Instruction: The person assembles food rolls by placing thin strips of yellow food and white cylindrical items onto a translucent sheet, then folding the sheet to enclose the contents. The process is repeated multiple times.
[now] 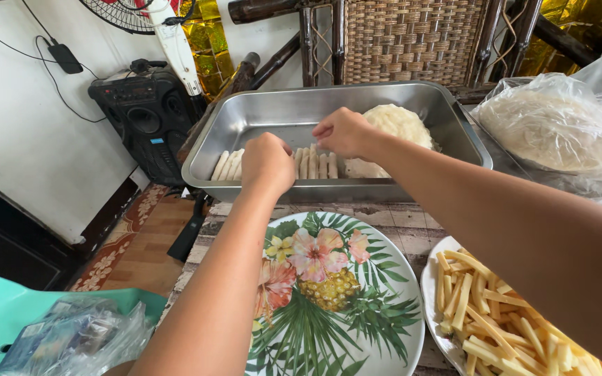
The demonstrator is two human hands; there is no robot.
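Both hands, the left hand [267, 163] and the right hand [343, 132], had their fingers closed on a thin roll [315, 163] over the steel tray [245, 122]; squeezing too hard could tear its soft wrapper.

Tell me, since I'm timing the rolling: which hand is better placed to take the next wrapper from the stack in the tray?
Probably the right hand: it hovers beside the wrapper stack in the metal tray. The left hand sits over the rolled sticks, farther away.

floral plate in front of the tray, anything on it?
No, the floral plate is bare, showing only its printed pineapple and flowers; the yellow sticks sit on a separate white plate beside it.
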